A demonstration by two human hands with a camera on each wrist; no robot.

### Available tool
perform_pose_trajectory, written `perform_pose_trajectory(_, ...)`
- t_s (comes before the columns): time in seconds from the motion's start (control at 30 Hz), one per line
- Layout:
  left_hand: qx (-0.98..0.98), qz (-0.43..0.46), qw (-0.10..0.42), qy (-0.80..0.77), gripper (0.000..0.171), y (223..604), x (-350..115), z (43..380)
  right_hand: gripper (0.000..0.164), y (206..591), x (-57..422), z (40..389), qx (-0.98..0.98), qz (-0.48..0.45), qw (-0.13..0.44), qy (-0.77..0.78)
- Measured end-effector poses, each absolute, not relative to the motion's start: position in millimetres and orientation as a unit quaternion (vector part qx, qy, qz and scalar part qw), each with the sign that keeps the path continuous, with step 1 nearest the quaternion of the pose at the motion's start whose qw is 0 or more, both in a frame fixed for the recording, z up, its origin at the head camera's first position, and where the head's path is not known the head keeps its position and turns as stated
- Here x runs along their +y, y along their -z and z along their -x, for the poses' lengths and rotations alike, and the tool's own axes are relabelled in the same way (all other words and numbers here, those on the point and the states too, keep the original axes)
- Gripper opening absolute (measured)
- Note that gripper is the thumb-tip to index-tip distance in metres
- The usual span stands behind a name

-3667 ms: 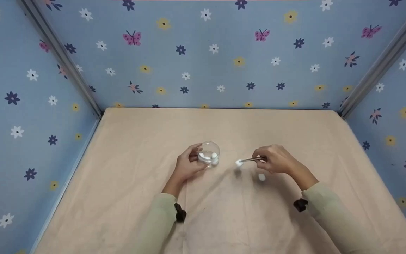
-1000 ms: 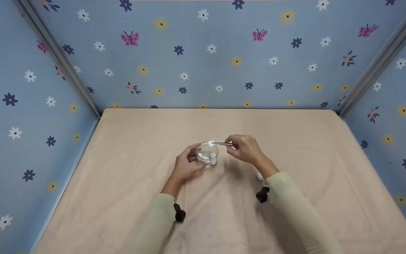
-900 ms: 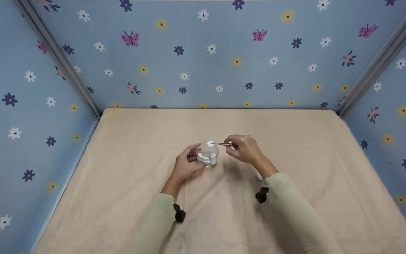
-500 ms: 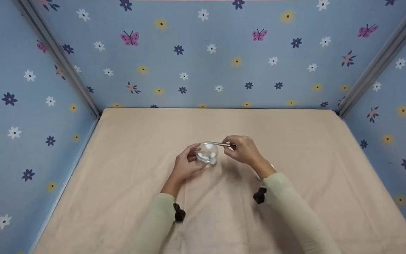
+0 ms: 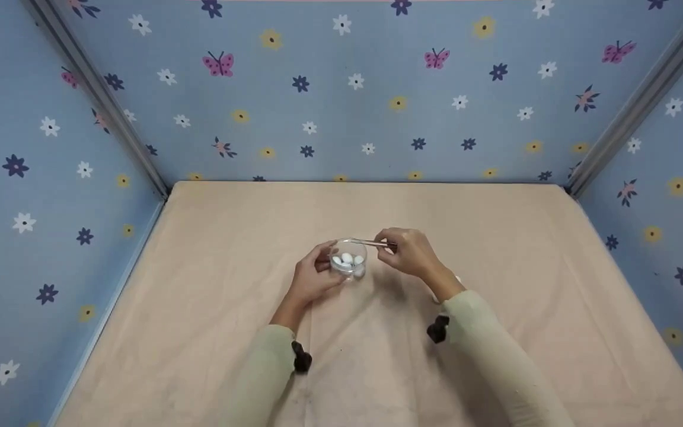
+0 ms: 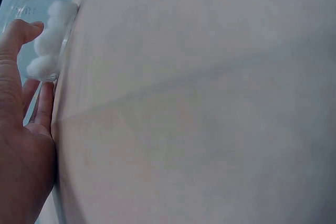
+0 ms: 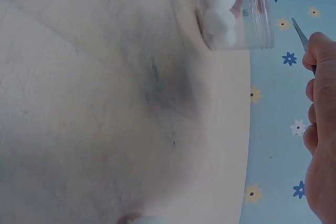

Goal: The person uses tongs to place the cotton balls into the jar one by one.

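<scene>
My left hand [image 5: 312,277] holds a clear round jar [image 5: 364,255] on the table, thumb on one side and fingers on the other. Several white cotton balls [image 7: 220,19] lie at the bottom of the jar, seen through its wall in both wrist views. My right hand [image 5: 409,252] pinches metal tweezers [image 5: 371,242], whose tips reach over the jar's mouth. In the right wrist view, nothing shows between the tweezer tips. Beside my right wrist, a white cotton ball [image 7: 149,220] sits on the table, mostly hidden by the forearm in the head view.
A beige cloth [image 5: 229,237] covers the table. Blue flower-patterned walls [image 5: 341,89] rise at the back and both sides, with grey metal posts [image 5: 104,101] in the back corners. Dark wrist straps [image 5: 301,357] sit on the sleeves.
My right hand has moved left, bringing the tweezers and a cotton ball over the jar. That cotton ball has left the tips and lies among the others. My left hand stays put.
</scene>
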State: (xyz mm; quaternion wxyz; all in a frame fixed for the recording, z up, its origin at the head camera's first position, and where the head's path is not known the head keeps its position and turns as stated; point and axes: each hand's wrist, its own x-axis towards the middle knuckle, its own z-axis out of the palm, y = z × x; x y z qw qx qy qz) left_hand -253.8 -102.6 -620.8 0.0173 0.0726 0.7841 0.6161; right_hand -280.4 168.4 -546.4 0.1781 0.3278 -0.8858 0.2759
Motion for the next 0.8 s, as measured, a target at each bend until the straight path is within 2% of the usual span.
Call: perform_pose_trajectory(0.8,0.787,-0.079,0.018,-0.612,0.080,621.0,-104.0,254.0,0.014,537.7,177.9,263.9,-0.872,-0.364,0.189,-0.268)
